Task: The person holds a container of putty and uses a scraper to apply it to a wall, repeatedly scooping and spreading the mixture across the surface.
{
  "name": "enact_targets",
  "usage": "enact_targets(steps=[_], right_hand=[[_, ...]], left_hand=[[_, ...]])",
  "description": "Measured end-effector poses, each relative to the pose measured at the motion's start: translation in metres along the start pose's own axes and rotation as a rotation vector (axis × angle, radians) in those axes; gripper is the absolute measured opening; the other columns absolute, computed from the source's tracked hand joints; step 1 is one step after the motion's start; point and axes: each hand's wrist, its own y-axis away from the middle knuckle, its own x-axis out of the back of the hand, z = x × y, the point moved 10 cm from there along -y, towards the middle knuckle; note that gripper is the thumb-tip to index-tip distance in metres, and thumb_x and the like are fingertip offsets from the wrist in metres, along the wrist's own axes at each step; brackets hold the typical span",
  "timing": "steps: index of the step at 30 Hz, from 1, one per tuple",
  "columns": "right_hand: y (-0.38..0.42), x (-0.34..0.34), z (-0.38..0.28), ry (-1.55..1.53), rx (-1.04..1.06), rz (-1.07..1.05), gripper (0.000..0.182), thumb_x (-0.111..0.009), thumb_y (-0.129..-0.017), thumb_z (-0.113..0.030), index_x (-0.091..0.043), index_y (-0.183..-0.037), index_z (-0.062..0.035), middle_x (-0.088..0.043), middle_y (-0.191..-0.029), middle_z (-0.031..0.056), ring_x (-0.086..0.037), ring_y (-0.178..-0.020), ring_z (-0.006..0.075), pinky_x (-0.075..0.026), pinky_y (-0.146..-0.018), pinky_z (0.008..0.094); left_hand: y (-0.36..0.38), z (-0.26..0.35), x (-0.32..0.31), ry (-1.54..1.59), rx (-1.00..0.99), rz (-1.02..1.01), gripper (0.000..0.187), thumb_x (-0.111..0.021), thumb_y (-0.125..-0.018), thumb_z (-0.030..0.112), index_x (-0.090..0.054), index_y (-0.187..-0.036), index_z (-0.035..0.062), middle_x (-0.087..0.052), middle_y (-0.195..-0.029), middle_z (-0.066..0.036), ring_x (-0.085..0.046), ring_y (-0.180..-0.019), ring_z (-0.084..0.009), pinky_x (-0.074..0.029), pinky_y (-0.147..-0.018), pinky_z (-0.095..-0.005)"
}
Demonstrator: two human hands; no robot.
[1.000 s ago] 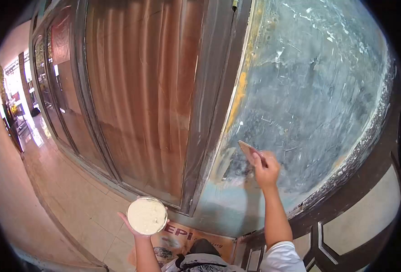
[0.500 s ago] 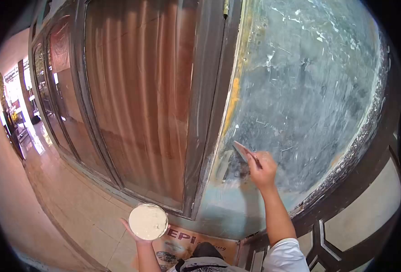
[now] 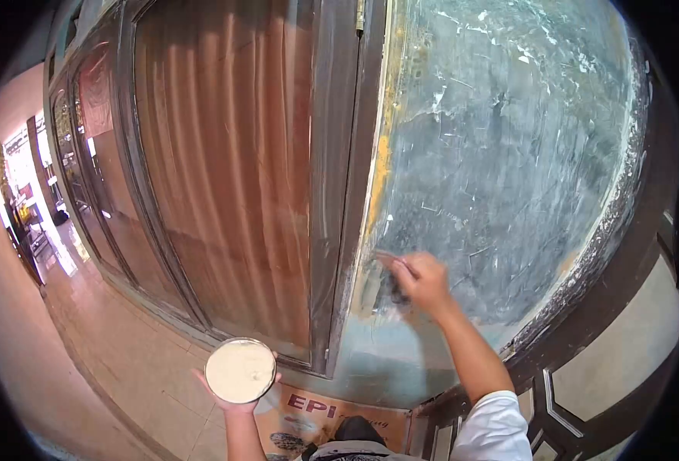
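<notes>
My right hand [image 3: 422, 281] is closed on the handle of a scraper [image 3: 388, 257]. The scraper's blade lies near the left edge of the blue-grey wall [image 3: 501, 177], beside the dark window frame, and looks partly blurred. A whitish smear on the wall is just below the blade. Low on the left, my left hand [image 3: 236, 403] holds a round container [image 3: 240, 370] of cream-coloured paste from beneath, its fingers showing at both sides of the rim.
A window with reddish-brown curtains [image 3: 232, 177] stands left of the wall. Dark panelled woodwork [image 3: 616, 346] is at the right. On the tiled floor [image 3: 140, 361] lies a printed mat [image 3: 355, 415]. A bright opening is far left.
My right hand and the scraper have moved left and slightly down toward the wall's edge, and the blade has turned flatter. The view has shifted a little, with the container now slightly further left.
</notes>
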Motion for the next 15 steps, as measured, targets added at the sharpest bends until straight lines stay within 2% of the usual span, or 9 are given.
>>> enact_targets(steps=[1, 3, 5, 7, 8, 10, 11, 14, 15], right_hand=[[-0.026, 0.030, -0.010, -0.093, -0.034, 0.102, 0.013, -0.082, -0.085, -0.006, -0.076, -0.096, -0.0034, -0.074, -0.089, 0.0141, -0.070, -0.077, 0.0312, -0.056, -0.069, 0.0407], [-0.061, 0.065, -0.037, -0.104, 0.023, 0.110, 0.015, -0.081, -0.083, -0.005, -0.075, -0.097, -0.0033, -0.076, -0.090, 0.0125, -0.071, -0.078, 0.0303, -0.055, -0.068, 0.0392], [-0.078, 0.087, -0.059, -0.118, 0.087, 0.123, 0.017, -0.080, -0.081, -0.003, -0.075, -0.097, -0.0033, -0.077, -0.092, 0.0108, -0.071, -0.079, 0.0293, -0.055, -0.068, 0.0377], [-0.084, 0.090, -0.092, -0.122, 0.308, 0.035, 0.022, -0.080, -0.075, -0.005, -0.074, -0.097, -0.0055, -0.076, -0.095, 0.0071, -0.071, -0.086, 0.0290, -0.055, -0.072, 0.0386], [-0.086, 0.094, -0.100, -0.124, 0.312, 0.035, 0.022, -0.080, -0.075, -0.005, -0.074, -0.097, -0.0055, -0.076, -0.095, 0.0071, -0.071, -0.086, 0.0290, -0.055, -0.072, 0.0386], [-0.076, 0.086, -0.137, -0.041, 0.543, -0.087, 0.023, -0.077, -0.074, -0.010, -0.074, -0.097, -0.0081, -0.076, -0.101, 0.0046, -0.071, -0.095, 0.0276, -0.054, -0.079, 0.0407], [-0.070, 0.078, -0.144, -0.004, 0.550, -0.170, 0.020, -0.073, -0.079, -0.016, -0.074, -0.099, -0.0109, -0.075, -0.104, 0.0025, -0.070, -0.101, 0.0257, -0.054, -0.083, 0.0439], [-0.054, 0.063, -0.164, 0.019, 0.681, -0.223, 0.020, -0.070, -0.083, -0.017, -0.073, -0.101, -0.0124, -0.074, -0.103, 0.0013, -0.070, -0.102, 0.0251, -0.054, -0.085, 0.0436], [-0.048, 0.059, -0.166, 0.024, 0.704, -0.237, 0.021, -0.070, -0.084, -0.020, -0.073, -0.104, -0.0130, -0.072, -0.103, 0.0004, -0.069, -0.105, 0.0247, -0.054, -0.089, 0.0447]], left_hand=[[-0.004, -0.002, -0.012, 0.020, 0.030, -0.014, 0.116, -0.038, -0.080, 0.100, -0.046, -0.155, 0.0128, -0.048, -0.152, -0.030, -0.045, -0.128, -0.0697, -0.045, -0.081, -0.0877], [-0.012, -0.006, -0.034, 0.023, 0.067, -0.035, 0.117, -0.038, -0.080, 0.100, -0.044, -0.157, 0.0116, -0.045, -0.154, -0.031, -0.040, -0.134, -0.0706, -0.040, -0.091, -0.0917], [-0.019, -0.017, -0.066, -0.015, 0.074, -0.095, 0.115, -0.040, -0.082, 0.098, -0.044, -0.157, 0.0111, -0.044, -0.156, -0.031, -0.039, -0.135, -0.0700, -0.040, -0.091, -0.0902], [-0.025, -0.028, -0.092, -0.131, 0.101, -0.246, 0.112, -0.041, -0.084, 0.095, -0.042, -0.159, 0.0110, -0.040, -0.159, -0.030, -0.035, -0.139, -0.0691, -0.037, -0.097, -0.0896], [-0.028, -0.031, -0.099, -0.131, 0.097, -0.248, 0.112, -0.041, -0.084, 0.095, -0.042, -0.159, 0.0110, -0.040, -0.159, -0.030, -0.035, -0.139, -0.0691, -0.037, -0.097, -0.0896], [-0.033, -0.050, -0.115, 0.006, 0.179, -0.229, 0.117, -0.039, -0.082, 0.098, -0.038, -0.160, 0.0121, -0.035, -0.162, -0.032, -0.034, -0.141, -0.0684, -0.031, -0.101, -0.0917], [-0.034, -0.058, -0.122, 0.007, 0.201, -0.233, 0.117, -0.039, -0.081, 0.099, -0.038, -0.161, 0.0130, -0.033, -0.163, -0.032, -0.033, -0.143, -0.0662, -0.030, -0.102, -0.0915], [-0.038, -0.071, -0.127, -0.055, 0.226, -0.221, 0.117, -0.038, -0.081, 0.099, -0.038, -0.161, 0.0129, -0.033, -0.164, -0.030, -0.034, -0.145, -0.0627, -0.029, -0.103, -0.0915], [-0.035, -0.075, -0.133, 0.149, 0.264, -0.226, 0.117, -0.037, -0.082, 0.098, -0.037, -0.161, 0.0127, -0.034, -0.164, -0.028, -0.035, -0.146, -0.0596, -0.028, -0.105, -0.0908]])
